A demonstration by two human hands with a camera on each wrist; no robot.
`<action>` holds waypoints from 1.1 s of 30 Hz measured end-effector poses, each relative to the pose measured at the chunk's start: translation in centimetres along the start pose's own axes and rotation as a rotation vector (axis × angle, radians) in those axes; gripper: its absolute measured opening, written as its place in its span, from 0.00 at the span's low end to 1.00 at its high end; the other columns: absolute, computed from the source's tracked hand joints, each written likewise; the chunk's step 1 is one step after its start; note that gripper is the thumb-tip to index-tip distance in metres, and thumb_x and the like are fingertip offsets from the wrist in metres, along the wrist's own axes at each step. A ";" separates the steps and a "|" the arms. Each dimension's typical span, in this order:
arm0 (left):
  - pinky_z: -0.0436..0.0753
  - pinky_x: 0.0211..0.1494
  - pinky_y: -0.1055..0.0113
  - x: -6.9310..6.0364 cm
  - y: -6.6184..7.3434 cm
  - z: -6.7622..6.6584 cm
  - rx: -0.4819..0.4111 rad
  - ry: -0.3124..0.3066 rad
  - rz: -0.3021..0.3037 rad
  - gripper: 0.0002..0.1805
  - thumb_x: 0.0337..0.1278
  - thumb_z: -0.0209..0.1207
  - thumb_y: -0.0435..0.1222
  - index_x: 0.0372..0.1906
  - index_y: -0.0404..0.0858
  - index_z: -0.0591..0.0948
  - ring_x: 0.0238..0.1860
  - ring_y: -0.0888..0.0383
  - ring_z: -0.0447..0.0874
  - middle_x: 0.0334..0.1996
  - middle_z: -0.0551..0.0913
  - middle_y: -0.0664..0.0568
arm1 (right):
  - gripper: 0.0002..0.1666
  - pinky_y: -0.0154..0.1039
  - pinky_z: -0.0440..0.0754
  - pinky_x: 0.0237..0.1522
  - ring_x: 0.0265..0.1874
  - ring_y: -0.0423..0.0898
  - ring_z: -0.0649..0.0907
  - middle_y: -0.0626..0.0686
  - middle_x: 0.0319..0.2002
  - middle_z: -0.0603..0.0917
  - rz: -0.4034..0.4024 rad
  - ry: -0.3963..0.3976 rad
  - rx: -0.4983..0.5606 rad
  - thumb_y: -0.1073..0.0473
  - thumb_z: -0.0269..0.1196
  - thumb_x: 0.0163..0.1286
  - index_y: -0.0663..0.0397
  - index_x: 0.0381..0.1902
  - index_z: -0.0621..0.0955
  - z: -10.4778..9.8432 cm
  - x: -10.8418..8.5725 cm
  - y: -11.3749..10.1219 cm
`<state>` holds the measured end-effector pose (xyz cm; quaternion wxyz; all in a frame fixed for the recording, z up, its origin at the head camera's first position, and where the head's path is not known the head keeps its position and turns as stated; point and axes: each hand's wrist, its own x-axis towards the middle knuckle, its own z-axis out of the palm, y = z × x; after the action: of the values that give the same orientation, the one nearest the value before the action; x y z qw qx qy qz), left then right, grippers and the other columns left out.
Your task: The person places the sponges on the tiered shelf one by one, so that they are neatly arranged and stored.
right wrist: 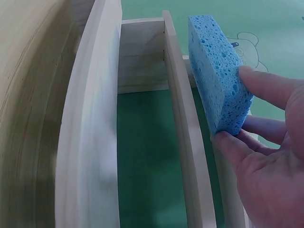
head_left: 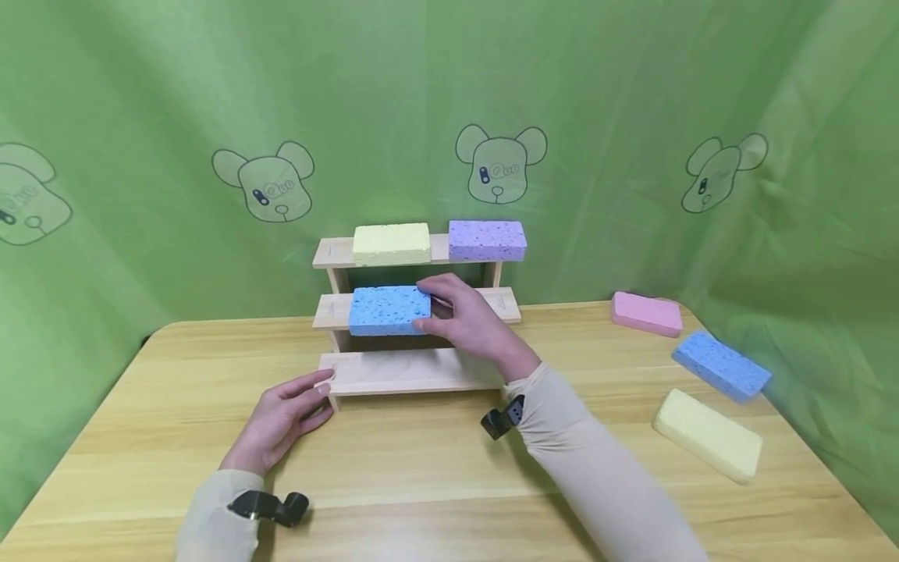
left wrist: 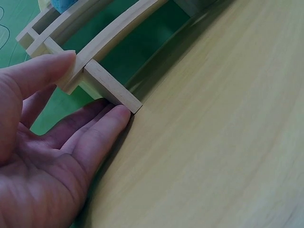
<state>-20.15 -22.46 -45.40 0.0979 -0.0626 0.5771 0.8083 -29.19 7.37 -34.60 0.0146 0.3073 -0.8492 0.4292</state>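
Note:
A three-tier wooden display stand (head_left: 414,371) stands on the table. On its middle tier, toward the left, is a blue sponge (head_left: 386,308); my right hand (head_left: 470,316) pinches its right end between thumb and fingers. The right wrist view shows that blue sponge (right wrist: 213,71) held at one end, above the stand's boards. My left hand (head_left: 281,421) holds the stand's lower left corner. In the left wrist view its thumb presses the board end and other fingers touch the leg. A yellow sponge (head_left: 391,244) and a purple sponge (head_left: 487,240) lie on the top tier.
At the table's right side lie a pink sponge (head_left: 646,314), a second blue sponge (head_left: 721,365) and another yellow sponge (head_left: 708,434). A green curtain (head_left: 393,94) with bear-head drawings hangs behind the table and along its sides. Black cameras are strapped to both wrists.

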 end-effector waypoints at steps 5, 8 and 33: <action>0.79 0.61 0.55 0.0 -0.1 0.1 0.005 0.000 0.002 0.17 0.63 0.62 0.28 0.56 0.37 0.82 0.55 0.53 0.80 0.71 0.60 0.41 | 0.37 0.47 0.63 0.71 0.64 0.51 0.69 0.52 0.65 0.71 0.034 -0.003 0.007 0.54 0.70 0.64 0.58 0.68 0.71 0.3 0.2 0.0; 0.79 0.61 0.56 -0.1 0.0 0.1 0.011 0.000 0.001 0.19 0.63 0.61 0.29 0.59 0.34 0.80 0.55 0.53 0.79 0.71 0.60 0.42 | 0.38 0.45 0.64 0.71 0.65 0.51 0.69 0.51 0.66 0.70 0.051 -0.008 0.008 0.54 0.69 0.64 0.56 0.69 0.70 0.5 0.3 -0.1; 0.79 0.61 0.56 -0.3 0.2 0.2 0.018 0.001 0.013 0.18 0.63 0.61 0.28 0.57 0.35 0.81 0.53 0.55 0.81 0.71 0.61 0.41 | 0.39 0.38 0.65 0.70 0.66 0.48 0.69 0.51 0.68 0.68 -0.004 0.027 0.047 0.54 0.70 0.64 0.57 0.70 0.69 -1.4 -1.9 0.1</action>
<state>-19.95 -22.38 -45.10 0.0929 -0.0584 0.5849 0.8036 -28.10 9.40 -34.36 0.0199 0.3035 -0.8378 0.4533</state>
